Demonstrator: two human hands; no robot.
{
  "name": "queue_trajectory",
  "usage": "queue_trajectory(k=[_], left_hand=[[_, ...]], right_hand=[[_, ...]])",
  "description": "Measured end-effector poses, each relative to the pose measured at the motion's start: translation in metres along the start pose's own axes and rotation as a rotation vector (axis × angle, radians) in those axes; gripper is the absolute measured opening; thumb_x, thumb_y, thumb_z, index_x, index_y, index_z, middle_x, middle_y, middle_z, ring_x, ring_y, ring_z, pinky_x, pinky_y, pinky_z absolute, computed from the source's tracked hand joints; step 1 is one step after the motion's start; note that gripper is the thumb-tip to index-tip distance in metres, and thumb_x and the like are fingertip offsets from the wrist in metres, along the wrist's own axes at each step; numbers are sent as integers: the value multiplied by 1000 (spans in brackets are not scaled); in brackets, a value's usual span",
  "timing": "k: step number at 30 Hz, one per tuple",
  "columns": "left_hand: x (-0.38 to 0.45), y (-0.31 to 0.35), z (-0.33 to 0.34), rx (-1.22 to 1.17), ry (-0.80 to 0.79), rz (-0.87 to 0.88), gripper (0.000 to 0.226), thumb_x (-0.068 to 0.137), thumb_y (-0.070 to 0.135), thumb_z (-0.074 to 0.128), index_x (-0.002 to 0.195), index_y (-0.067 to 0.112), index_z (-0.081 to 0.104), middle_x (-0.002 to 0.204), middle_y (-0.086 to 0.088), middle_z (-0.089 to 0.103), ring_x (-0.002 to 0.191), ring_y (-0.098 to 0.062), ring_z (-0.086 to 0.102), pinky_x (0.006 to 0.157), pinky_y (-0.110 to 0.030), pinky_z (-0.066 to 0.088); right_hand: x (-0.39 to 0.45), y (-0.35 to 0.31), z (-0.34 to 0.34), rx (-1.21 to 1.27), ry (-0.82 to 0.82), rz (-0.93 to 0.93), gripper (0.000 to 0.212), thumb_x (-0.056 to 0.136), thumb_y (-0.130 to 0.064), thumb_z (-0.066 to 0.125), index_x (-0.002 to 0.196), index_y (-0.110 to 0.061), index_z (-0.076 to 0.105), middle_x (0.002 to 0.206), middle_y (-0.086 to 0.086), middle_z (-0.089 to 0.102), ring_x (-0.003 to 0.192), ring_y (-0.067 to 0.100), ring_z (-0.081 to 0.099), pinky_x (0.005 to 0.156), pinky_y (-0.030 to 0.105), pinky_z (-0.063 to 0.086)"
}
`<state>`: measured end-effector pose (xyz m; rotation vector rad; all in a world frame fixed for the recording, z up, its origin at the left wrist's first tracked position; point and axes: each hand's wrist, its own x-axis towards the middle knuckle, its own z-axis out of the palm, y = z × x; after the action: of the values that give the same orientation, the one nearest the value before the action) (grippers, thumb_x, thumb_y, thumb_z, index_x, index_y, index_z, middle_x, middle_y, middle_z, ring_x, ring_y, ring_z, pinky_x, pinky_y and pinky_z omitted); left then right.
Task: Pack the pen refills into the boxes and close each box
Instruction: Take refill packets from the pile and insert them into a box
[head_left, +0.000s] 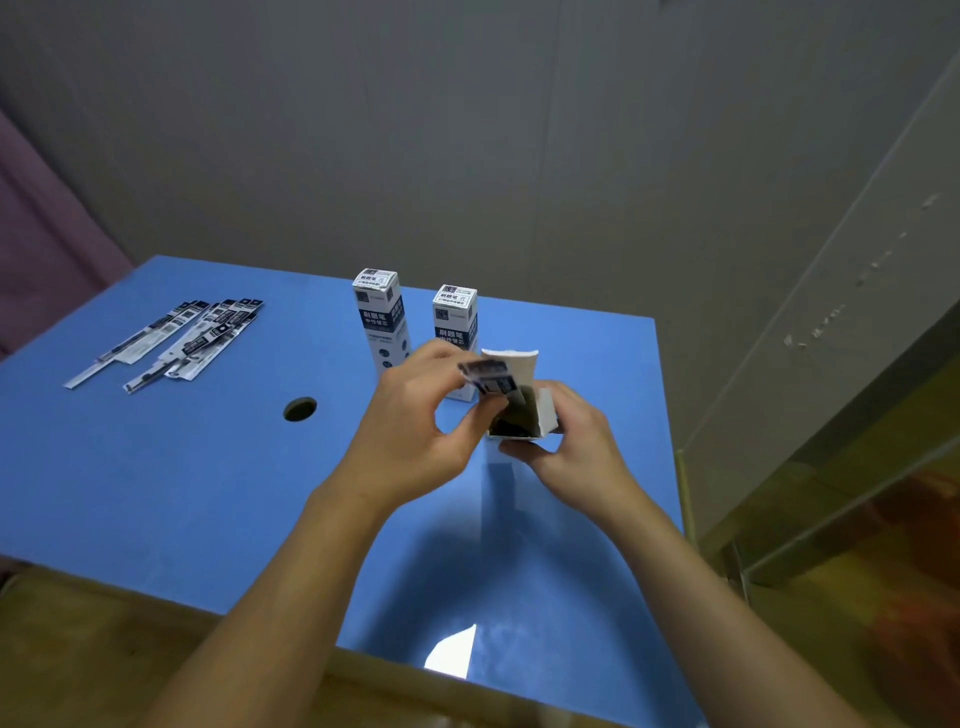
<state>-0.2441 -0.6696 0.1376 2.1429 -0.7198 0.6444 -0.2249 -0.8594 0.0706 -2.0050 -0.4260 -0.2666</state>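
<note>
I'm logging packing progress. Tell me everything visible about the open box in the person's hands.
The open box is white cardboard, held upright above the blue table. Its top flap stands up at the back and a side flap juts right. The inside looks dark. The right hand grips it; the left hand pinches refills poking from its mouth.

A plain indoor workroom, more makeshift packing station than office or home. A bare blue table (156, 467) with a round cable hole (300, 409) stands against an unadorned grey wall (467, 130); a pink cloth (47, 244) hangs far left.
</note>
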Motion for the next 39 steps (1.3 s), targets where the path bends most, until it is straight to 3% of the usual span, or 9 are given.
queue_trajectory(k=[2, 7, 16, 20, 23, 27, 31, 35, 39], left_hand=[[2, -3, 0, 59, -25, 19, 16, 87, 9, 72, 102, 6, 74, 101, 2, 68, 96, -21, 60, 84, -29, 50], [4, -6, 3, 138, -91, 9, 11, 85, 12, 69, 94, 11, 74, 98, 3, 57, 94, -19, 44, 84, -19, 38], [8, -9, 6, 108, -133, -20, 27, 87, 11, 69, 111, 23, 74, 98, 9, 57, 98, -16, 49, 87, -13, 36], [8, -14, 9, 114, -100, 0, 30, 89, 6, 67, 114, 22, 73, 101, 7, 58, 99, -16, 51, 84, -20, 42], [8, -19, 13, 154, -77, 57, 30, 91, 3, 63, 117, 17, 72, 103, 1, 59, 96, -19, 55, 77, -29, 49], [7, -29, 17, 154, -61, 33, 32, 92, 2, 60, 119, 16, 70, 104, 0, 60, 93, -17, 59, 73, -34, 52], [-1, -37, 21, 153, -60, -3, 32, 93, 0, 59, 118, 16, 71, 104, 1, 62, 92, -15, 60, 73, -34, 53], [-8, -44, 21, 178, -82, -72, 33, 93, 2, 59, 118, 20, 70, 104, 6, 63, 91, -8, 60, 73, -28, 53], [-14, -51, 20, 207, -98, -137, 31, 94, 7, 60, 118, 23, 69, 104, 11, 61, 89, -7, 59, 74, -25, 52]], right_hand=[[2, -1, 1, 5, 1, 0, 56, 74, -6, 84, 108, -42, 58, 105, -22, 62, 97, 9, 61, 77, 13, 48], [5, 2, 1, 0, -4, 3, 56, 73, -5, 84, 108, -39, 58, 106, -16, 63, 97, 9, 60, 76, 9, 45], [9, 13, -1, -22, -7, 33, 50, 74, -7, 84, 115, -25, 64, 109, -12, 65, 100, 12, 60, 77, 10, 46], [11, 16, -4, -33, -6, 48, 47, 74, -8, 84, 113, -26, 65, 107, -11, 66, 99, 14, 61, 78, 18, 52], [21, 20, -9, -14, 30, 161, 43, 74, -11, 83, 107, -32, 64, 101, -11, 68, 94, 12, 63, 78, 26, 54], [46, 34, -20, -58, 77, 327, 41, 75, -23, 84, 111, -26, 65, 99, -12, 67, 90, 12, 62, 72, 20, 48], [66, 49, -31, -83, 74, 414, 42, 77, -22, 83, 115, -21, 63, 101, -8, 63, 83, 6, 60, 65, 14, 42], [80, 63, -37, -131, 28, 460, 44, 80, -23, 82, 117, -17, 59, 109, -8, 62, 92, 19, 65, 77, 31, 50], [84, 78, -39, -181, -29, 499, 47, 82, -23, 80, 123, -17, 58, 118, -5, 65, 104, 20, 63, 85, 33, 49]])
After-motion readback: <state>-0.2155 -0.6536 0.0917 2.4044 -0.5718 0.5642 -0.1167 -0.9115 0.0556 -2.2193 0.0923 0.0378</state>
